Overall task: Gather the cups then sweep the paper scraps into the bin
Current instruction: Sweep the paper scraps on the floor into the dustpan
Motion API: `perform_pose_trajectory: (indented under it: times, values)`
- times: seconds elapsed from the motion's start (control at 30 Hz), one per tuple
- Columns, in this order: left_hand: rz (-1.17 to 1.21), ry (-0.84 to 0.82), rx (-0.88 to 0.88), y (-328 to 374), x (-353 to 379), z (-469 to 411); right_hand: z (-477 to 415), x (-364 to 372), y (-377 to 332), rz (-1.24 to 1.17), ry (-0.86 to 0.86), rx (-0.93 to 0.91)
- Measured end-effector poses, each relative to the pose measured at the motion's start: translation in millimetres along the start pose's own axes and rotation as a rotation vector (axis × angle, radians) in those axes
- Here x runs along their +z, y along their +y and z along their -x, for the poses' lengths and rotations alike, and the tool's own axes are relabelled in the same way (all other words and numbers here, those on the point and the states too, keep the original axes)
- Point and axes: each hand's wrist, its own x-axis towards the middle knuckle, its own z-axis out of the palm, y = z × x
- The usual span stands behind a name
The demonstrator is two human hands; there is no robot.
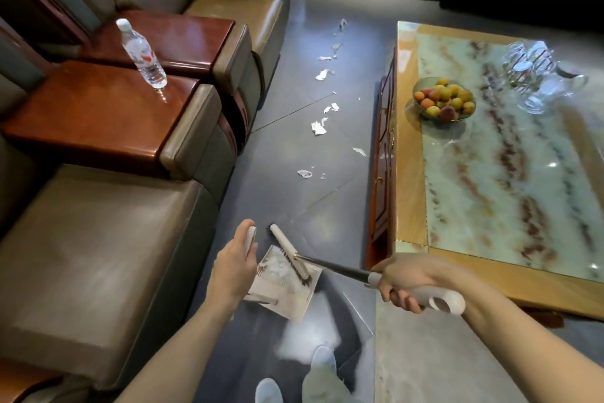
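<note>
Left hand (233, 267) holds dustpan (294, 301); right hand (408, 281) grips broom (333, 267) — contents blurred

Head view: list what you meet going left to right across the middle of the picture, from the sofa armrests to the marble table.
water bottle → paper scraps → fruit bowl → glass jug

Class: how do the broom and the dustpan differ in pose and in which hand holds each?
The broom slants down, gripped by the right hand; the dustpan rests on the floor, its handle in the left hand. The broom's shaft is dark; the dustpan is pale. Both are held, meeting at the pan.
</note>
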Motion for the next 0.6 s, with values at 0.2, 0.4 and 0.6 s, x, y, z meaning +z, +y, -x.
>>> perform_pose_trajectory:
  times: [0.2, 0.4, 0.6]
  values:
    - [0.07, 0.025, -0.05, -23.3, -15.9, 25.1, 10.0, -1.1, -6.5, -0.069, 0.025, -0.028]
    - [0.072, 0.085, -0.085, -50.1, -38.0, 57.4, -1.0, 3.8, -31.7, -0.095, -0.004, 0.001]
    - [0.052, 0.18, -0.131, -88.5, -70.4, 94.6, -30.0, 42.2, -65.7, 0.109, 0.161, -0.107]
